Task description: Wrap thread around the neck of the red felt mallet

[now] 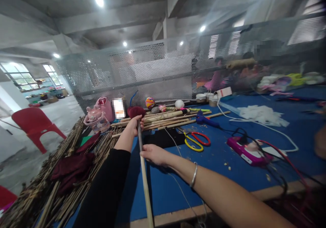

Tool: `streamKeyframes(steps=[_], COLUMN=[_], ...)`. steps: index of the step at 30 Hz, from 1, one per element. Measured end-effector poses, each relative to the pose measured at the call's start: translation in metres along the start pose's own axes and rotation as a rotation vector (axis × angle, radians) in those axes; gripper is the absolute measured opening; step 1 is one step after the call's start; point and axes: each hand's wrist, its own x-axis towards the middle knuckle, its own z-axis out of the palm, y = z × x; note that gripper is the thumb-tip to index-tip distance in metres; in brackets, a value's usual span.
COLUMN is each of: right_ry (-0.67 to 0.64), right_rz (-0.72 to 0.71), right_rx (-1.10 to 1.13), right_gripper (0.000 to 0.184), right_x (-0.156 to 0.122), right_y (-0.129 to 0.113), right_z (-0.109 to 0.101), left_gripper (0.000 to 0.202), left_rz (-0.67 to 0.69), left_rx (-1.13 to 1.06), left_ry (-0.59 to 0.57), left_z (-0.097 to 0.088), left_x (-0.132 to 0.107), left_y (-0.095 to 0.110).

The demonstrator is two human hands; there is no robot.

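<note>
A long stick (145, 184) slants up from the front table edge, pale wood below and dark grey along its upper part. At its far end sits a rounded dark red head (136, 111), cloth-like in look. My left hand (135, 125), below a black sleeve, is closed round the stick just under that head. Lower down, my right hand (154, 154) pinches the stick where grey meets pale wood; a silver bangle (194, 174) is on that wrist. Beyond my right hand lie scissors (197, 141) with one yellow and one red handle, beside a black cloth (164, 138).
Bundled thin sticks (73, 194) cover the left side, with maroon cloth (73, 168) on top. Loose sticks (175, 119) lie behind my hands. To the right are a blue glue gun (206, 120), a purple power strip (248, 151) with cables, and white plastic (263, 115). A perforated panel (152, 73) stands behind.
</note>
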Motion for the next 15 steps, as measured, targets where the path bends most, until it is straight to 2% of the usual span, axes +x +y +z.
streamKeyframes(steps=[2, 6, 10, 15], right_ry=[0.045, 0.132, 0.190, 0.247], right_rz=[0.022, 0.096, 0.124, 0.057], right_rx=[-0.110, -0.306, -0.341, -0.302], right_gripper=[0.014, 0.019, 0.020, 0.014], right_x=[0.001, -0.001, -0.003, -0.002], right_y=[0.002, 0.001, -0.004, -0.007], right_z=[-0.002, -0.001, 0.001, -0.003], left_gripper=[0.027, 0.024, 0.013, 0.006], left_rz=[0.005, 0.070, 0.168, 0.215], left_rx=[0.020, 0.072, 0.115, 0.129], left_ry=[0.013, 0.073, 0.113, 0.082], left_z=[0.002, 0.003, 0.001, -0.002], left_x=[0.007, 0.009, -0.007, -0.036], left_y=[-0.006, -0.032, -0.054, -0.077])
